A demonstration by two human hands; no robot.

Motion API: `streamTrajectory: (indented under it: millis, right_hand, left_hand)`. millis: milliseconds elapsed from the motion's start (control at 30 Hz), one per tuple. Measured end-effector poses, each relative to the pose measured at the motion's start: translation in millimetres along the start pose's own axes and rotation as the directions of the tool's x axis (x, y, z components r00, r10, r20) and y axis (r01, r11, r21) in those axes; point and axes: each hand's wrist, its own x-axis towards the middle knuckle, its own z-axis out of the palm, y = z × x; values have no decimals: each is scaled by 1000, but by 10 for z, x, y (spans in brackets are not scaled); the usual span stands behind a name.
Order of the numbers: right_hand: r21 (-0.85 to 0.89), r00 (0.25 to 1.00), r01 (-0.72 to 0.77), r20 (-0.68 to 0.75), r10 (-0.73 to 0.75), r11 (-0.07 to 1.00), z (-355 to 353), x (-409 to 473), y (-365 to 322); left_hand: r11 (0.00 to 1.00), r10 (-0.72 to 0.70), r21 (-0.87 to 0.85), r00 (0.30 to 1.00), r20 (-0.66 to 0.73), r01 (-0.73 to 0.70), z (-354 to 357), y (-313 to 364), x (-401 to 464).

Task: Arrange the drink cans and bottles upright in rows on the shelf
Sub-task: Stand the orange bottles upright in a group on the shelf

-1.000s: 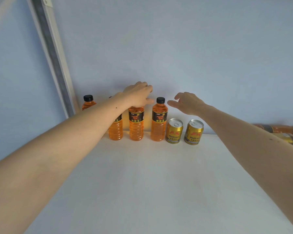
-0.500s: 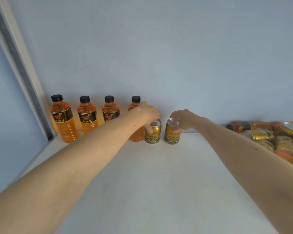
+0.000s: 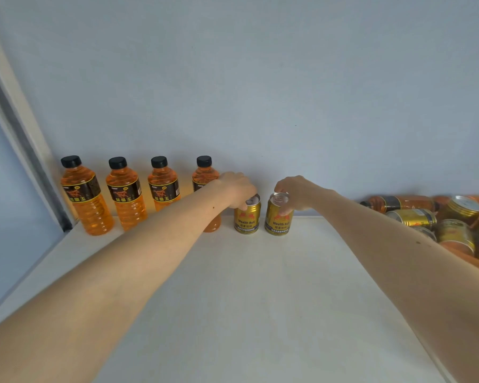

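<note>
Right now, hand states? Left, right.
Left hand: holding the left gold can by its top.
Right hand: holding the right gold can by its top.

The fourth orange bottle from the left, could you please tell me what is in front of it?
The person's left forearm crosses in front of the fourth orange bottle, hiding most of its label and lower body. Only its black cap, shoulder and a sliver of its base show.

four orange bottles (image 3: 123, 193), two gold cans (image 3: 262, 218) upright
</note>
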Motion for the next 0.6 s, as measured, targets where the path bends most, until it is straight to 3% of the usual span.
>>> streamTrajectory:
  millis: [300, 600]
  right_hand:
    - [11, 999, 32, -17, -32, 999, 40, -112, 57]
    - [29, 991, -89, -97, 91, 996, -86, -941, 629]
  left_hand:
    - [999, -18, -47, 998, 67, 21, -34, 40, 67]
    - [993, 120, 24, 974, -191, -118, -320, 416, 48]
